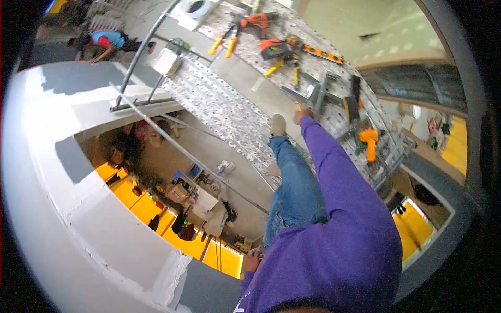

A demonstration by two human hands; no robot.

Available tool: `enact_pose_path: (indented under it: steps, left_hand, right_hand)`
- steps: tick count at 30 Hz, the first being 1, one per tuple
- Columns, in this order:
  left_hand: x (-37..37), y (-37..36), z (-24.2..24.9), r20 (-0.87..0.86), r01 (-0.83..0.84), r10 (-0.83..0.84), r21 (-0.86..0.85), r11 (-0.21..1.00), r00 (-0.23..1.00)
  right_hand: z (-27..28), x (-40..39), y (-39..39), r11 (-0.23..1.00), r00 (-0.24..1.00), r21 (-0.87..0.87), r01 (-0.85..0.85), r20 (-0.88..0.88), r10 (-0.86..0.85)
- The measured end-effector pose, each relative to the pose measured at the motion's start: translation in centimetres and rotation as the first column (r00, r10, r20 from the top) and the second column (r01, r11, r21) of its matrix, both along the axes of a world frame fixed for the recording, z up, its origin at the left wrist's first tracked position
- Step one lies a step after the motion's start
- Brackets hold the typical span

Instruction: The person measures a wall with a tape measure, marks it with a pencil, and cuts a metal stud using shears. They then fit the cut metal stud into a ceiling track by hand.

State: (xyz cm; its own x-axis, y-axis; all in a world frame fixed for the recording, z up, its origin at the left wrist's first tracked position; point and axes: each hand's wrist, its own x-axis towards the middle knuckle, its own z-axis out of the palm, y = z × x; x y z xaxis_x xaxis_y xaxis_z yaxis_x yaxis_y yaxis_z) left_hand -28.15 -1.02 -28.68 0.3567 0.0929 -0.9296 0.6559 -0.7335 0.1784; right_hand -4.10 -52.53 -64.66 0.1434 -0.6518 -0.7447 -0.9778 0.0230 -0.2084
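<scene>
- Scaffold platform point(193, 86) carries everything I work with: speckled boards on both sides, a plain grey strip between, and open space beyond the left long edge.
- My right hand point(305, 113) is narrow, closed around a slim orange handle point(298, 106). That handle is the thing in play; it sits well in from the left long edge, where the grey strip meets the right-hand boards. The rest of it is hidden, so I cannot tell what tool it is.
- My left hand point(253, 259) shows low, beside the hip, fingers bent. I cannot tell whether it grips anything.
- Just past the right hand lies a grey metal bracket point(322, 86). I would give it room, with the wrist high enough to clear its upright parts.
- Toward the far end of the right-hand boards lie an orange-and-black drill point(279, 49) and an orange spirit level point(323, 53); nearer, by the right long edge, is an orange pistol-shaped tool point(369, 143). A slow, short path suits this crowding best; a sweeping forearm could nudge something.
- The reach is long, so balance matters most, in my judgement: weight over the shoe point(278, 125), shoulders well inside the metal rail point(172, 140).
- Someone in a blue-and-red top point(107, 41) is away beyond the platform; a dropped tool would be the chief risk, so I favour a firm grip.
</scene>
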Motion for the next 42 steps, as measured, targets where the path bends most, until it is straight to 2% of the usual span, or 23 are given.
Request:
enact_pose_path:
  steps: [2, 3, 4, 7, 9, 11, 12, 13, 15, 16, 17, 20, 24, 26, 29, 30, 31, 32, 34, 36, 38, 40, 42]
  left_hand:
    - [-0.9, 1.9, -1.1, 0.144, 0.152, -0.145, -0.041, 0.988, 0.979]
    - [-0.3, 1.6, -0.8, 0.037, -0.026, 0.026, -0.002, 1.0, 0.999]
    - [0.3, 1.3, -0.5, -0.045, -0.202, 0.205, 0.068, 0.977, 0.978]
    - [4.3, 0.2, 0.7, 0.199, -0.095, 0.108, -0.071, 0.993, 0.974]
    - [6.5, -2.3, 1.4, 0.2, -0.47, 0.507, -0.204, 0.859, 0.839]
    - [9.5, -4.2, 2.8, 0.31, -0.347, 0.415, -0.252, 0.904, 0.856]
    - [11.1, -5.0, 3.9, 0.397, -0.258, 0.347, -0.26, 0.931, 0.85]
    - [12.0, -5.2, 4.9, 0.484, -0.173, 0.276, -0.246, 0.954, 0.83]
    - [13.4, -5.2, 6.4, 0.625, -0.111, 0.227, -0.22, 0.969, 0.747]
    - [14.5, -5.8, 8.4, 0.697, -0.083, 0.214, -0.218, 0.973, 0.684]
    - [15.4, -6.5, 10.5, 0.757, -0.05, 0.195, -0.21, 0.976, 0.624]
    - [15.8, -7.2, 14.4, 0.963, 0.057, 0.047, -0.065, 0.996, 0.266]
    - [14.2, -7.4, 15.1, 0.973, -0.066, 0.133, -0.123, 0.99, 0.191]
    - [12.9, -7.4, 15.1, 0.934, -0.052, 0.275, -0.27, 0.961, 0.229]
    - [11.8, -4.2, 11.2, 0.977, 0.021, -0.17, 0.169, 0.985, 0.13]
    - [11.6, -4.2, 11.9, 0.902, 0.049, -0.432, 0.431, 0.901, 0.0]
    - [11.5, -4.6, 12.6, 0.981, 0.042, -0.196, 0.195, 0.98, 0.003]
    - [11.5, -6.1, 15.6, 0.998, 0.038, 0.056, -0.055, 0.998, -0.018]
    - [11.8, -4.4, 12.5, 0.83, -0.04, -0.509, 0.514, 0.857, -0.23]
    - [11.4, -5.9, 16.2, 0.996, 0.032, -0.029, 0.032, 0.999, -0.084]
    - [11.4, -5.0, 16.4, 1.0, 0.027, -0.007, 0.008, 1.0, -0.013]
    - [10.6, -5.7, 20.0, 0.938, 0.032, 0.275, -0.288, 0.957, 0.21]
    - [10.1, -4.4, 18.7, 0.986, 0.064, 0.071, -0.081, 0.995, 0.151]
  right_hand:
    - [-4.4, -1.2, 0.1, 0.992, 0.994, -0.084, -0.095, 0.036, 0.098]
    - [-3.5, -1.4, 0.4, 0.983, 0.989, -0.132, -0.125, 0.061, 0.134]
    - [-1.9, -2.2, 0.7, 0.991, 0.977, -0.019, 0.129, 0.174, -0.124]
    - [3.8, -2.1, 2.9, 0.992, 0.967, 0.121, 0.025, 0.247, -0.055]
    - [8.3, -2.1, 5.3, 0.954, 0.872, 0.05, -0.295, 0.423, 0.247]
    - [8.0, -2.3, 8.6, 0.823, 0.754, 0.291, -0.487, 0.616, 0.229]
    - [15.8, -1.2, 10.1, 0.758, 0.831, 0.441, -0.481, 0.505, 0.234]
    - [21.7, -0.6, 12.0, 0.675, 0.775, 0.474, -0.565, 0.586, 0.238]
    - [25.1, -0.2, 14.8, 0.422, 0.451, 0.261, -0.868, 0.77, 0.451]
    - [26.6, -0.1, 15.3, 0.164, -0.104, -0.202, -0.966, 0.878, 0.467]
    - [32.0, -0.3, 17.0, 0.228, 0.677, 0.642, -0.732, 0.646, 0.353]
    - [43.6, -1.2, 19.1, 0.059, 0.568, 0.591, -0.805, 0.736, 0.368]
    - [46.8, -4.0, 21.4, -0.066, 0.439, 0.492, -0.868, 0.823, 0.36]
    - [48.8, -5.9, 21.5, -0.012, 0.339, 0.38, -0.925, 0.84, 0.424]
    - [48.5, -8.0, 22.1, 0.041, 0.153, 0.152, -0.988, 0.868, 0.473]
    - [48.1, -8.7, 22.1, 0.052, 0.08, 0.062, -0.997, 0.875, 0.478]
    - [47.8, -9.0, 22.6, 0.052, -0.008, -0.037, -0.998, 0.877, 0.48]
    - [49.2, -9.5, 22.8, 0.073, 0.042, 0.006, -0.997, 0.861, 0.507]
    - [52.8, -11.2, 22.6, 0.111, 0.077, 0.021, -0.994, 0.845, 0.529]
    - [52.6, -12.2, 22.9, 0.127, 0.075, 0.013, -0.992, 0.863, 0.499]
    - [51.9, -12.6, 23.2, 0.123, 0.134, 0.088, -0.989, 0.884, 0.447]
    - [53.3, -12.8, 23.3, 0.134, 0.199, 0.158, -0.978, 0.895, 0.4]
    - [53.7, -13.0, 23.6, 0.114, 0.204, 0.173, -0.978, 0.9, 0.385]
